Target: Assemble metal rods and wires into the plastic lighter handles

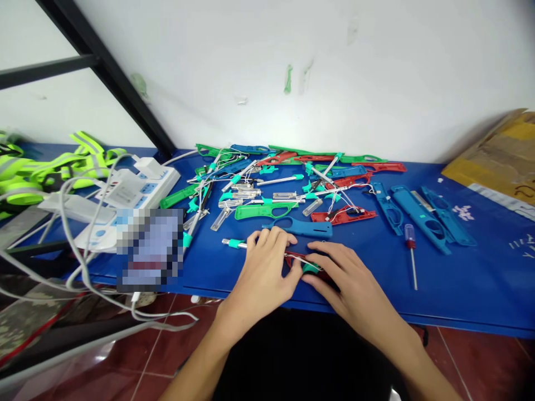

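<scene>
At the table's near edge, both hands are curled round a red lighter casing (291,258) that shows only in small part. My left hand (267,267) closes on its left side, and a metal lighter tube (232,243) with a teal collar sticks out beyond the fingers. My right hand (345,273) pinches the other end, its thumb and fingertips at a teal piece (310,268) and a thin white wire. Just beyond the fingers lies a blue casing half (307,227). The inside of the red casing is mostly covered by my fingers.
Red, green and blue casing halves, clear fuel tanks (246,193) and wired tubes are heaped along the wall. To the right lie blue casings (418,217), a screwdriver (412,253), small white pieces and a cardboard box (497,156). Leftward are a phone (152,250) and a cabled power strip (161,189).
</scene>
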The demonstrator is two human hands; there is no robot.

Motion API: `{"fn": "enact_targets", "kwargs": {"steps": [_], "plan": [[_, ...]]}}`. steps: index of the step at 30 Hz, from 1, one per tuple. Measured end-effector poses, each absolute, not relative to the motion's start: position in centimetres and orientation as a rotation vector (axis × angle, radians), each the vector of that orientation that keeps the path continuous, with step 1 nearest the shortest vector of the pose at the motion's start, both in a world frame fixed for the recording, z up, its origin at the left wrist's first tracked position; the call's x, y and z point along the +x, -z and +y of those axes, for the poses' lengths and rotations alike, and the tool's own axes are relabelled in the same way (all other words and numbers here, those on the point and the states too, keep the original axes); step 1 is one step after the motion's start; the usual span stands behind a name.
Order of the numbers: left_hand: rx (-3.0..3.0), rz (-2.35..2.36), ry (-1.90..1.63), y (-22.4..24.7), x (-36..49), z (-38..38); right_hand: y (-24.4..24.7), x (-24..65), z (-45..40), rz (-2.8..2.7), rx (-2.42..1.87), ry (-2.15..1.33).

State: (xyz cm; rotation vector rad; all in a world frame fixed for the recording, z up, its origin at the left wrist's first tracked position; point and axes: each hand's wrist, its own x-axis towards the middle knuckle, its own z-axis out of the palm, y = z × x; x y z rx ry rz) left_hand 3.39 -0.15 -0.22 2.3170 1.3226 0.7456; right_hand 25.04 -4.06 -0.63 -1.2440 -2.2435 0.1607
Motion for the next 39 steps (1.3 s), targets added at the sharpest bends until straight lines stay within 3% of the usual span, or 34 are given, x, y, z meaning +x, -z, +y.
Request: {"fn": "enact_targets", "kwargs": {"steps": [12, 23, 39], "plan": [[2.426, 1.066, -0.835, -0.7, 1.5, -1.3, 0.6, 26.8, -4.7, -2.057, -1.319, -0.256], [2.513, 1.136, -0.846, -0.2, 2.7, -1.2, 0.3, 26.9, -3.9, -1.924, -1.402, -0.543], [2.537, 1.155, -0.986, 1.1, 3.0, -1.6, 0.4, 27.4, -3.5, -1.824, -1.405, -0.554]]}}
